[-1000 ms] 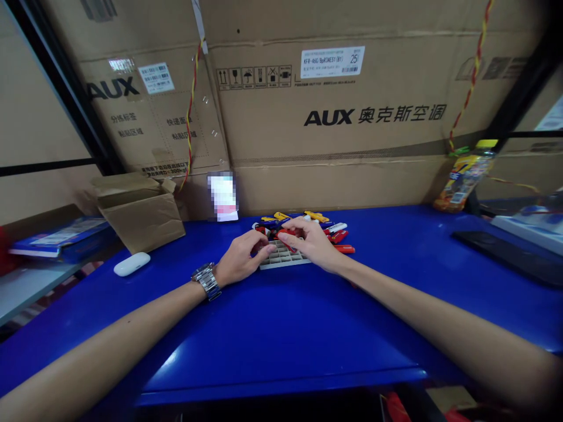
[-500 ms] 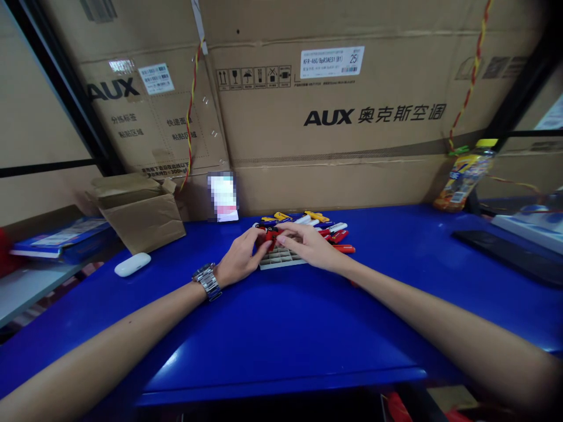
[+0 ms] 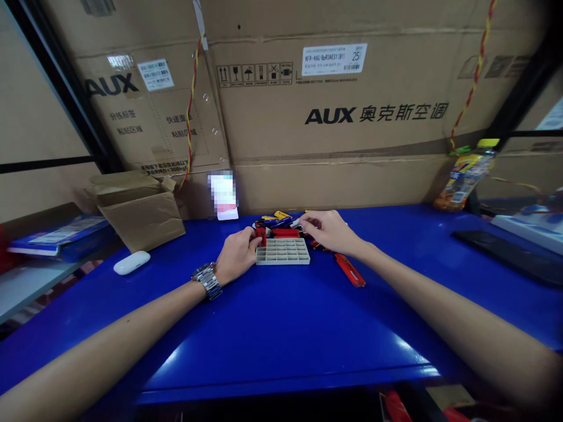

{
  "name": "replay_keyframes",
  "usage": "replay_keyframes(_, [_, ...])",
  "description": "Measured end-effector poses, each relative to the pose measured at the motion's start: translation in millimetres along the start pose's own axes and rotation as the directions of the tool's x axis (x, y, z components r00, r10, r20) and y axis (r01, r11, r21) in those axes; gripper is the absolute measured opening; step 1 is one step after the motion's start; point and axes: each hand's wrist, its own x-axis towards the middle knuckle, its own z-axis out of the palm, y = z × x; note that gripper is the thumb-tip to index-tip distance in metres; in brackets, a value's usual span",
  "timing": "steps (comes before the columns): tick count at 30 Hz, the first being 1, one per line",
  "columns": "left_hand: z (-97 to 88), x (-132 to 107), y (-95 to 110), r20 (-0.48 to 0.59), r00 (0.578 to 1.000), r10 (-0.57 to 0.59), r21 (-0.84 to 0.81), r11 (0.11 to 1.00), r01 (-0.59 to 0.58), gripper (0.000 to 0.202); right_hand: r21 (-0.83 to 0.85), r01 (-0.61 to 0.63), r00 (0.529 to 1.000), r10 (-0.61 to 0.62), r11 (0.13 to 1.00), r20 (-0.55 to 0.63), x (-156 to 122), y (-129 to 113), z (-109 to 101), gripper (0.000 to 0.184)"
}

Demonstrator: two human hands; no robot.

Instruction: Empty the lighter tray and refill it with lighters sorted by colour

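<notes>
Head view: the left hand [image 3: 237, 255] is clamped on a small red utility knife [image 3: 261, 234] just beside the left end of a grey plastic grid tray [image 3: 282, 251]. The right hand [image 3: 329, 231], apart from the left, has its fingertips [image 3: 305, 220] at a heap of red, yellow and blue cutters [image 3: 277, 221] along the tray's far edge; whether it holds anything cannot be told. A loose red knife [image 3: 349, 270] lies right of the tray. Open blue tabletop [image 3: 281, 328] runs from the tray to the near edge, with a white earbud case [image 3: 131, 262] and cardboard box [image 3: 143, 218] left and a black mat [image 3: 510, 257] right.
</notes>
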Motion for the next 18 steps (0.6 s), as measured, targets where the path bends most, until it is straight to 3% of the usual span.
replay_keyframes(5, [-0.6,1,0,0.028,0.999,-0.022,0.025,0.999,0.022,0.01,-0.298,0.029,0.972,0.042,0.954,0.23,0,6,-30,0.013])
replay_keyframes(8, [-0.6,1,0,0.029,0.999,-0.02,0.037,0.999,0.019,0.01,-0.325,0.011,0.88,0.145,0.946,0.453,-2,13,-44,0.008])
replay_keyframes(10, [-0.5,0,1,0.024,1.0,-0.009,0.038,0.999,0.008,0.01,-0.321,0.015,0.828,0.168,0.947,0.535,-4,17,-47,0.008])
replay_keyframes(16, [-0.2,0,2,0.014,1.0,0.019,-0.01,1.0,-0.019,0.01,-0.306,0.082,0.875,0.079,0.948,0.478,-8,24,-38,0.013])
replay_keyframes(18, [0.2,0,1,0.017,0.999,0.035,-0.013,0.999,-0.035,0.01,-0.239,0.038,0.922,0.058,0.97,0.383,-8,27,-34,0.01])
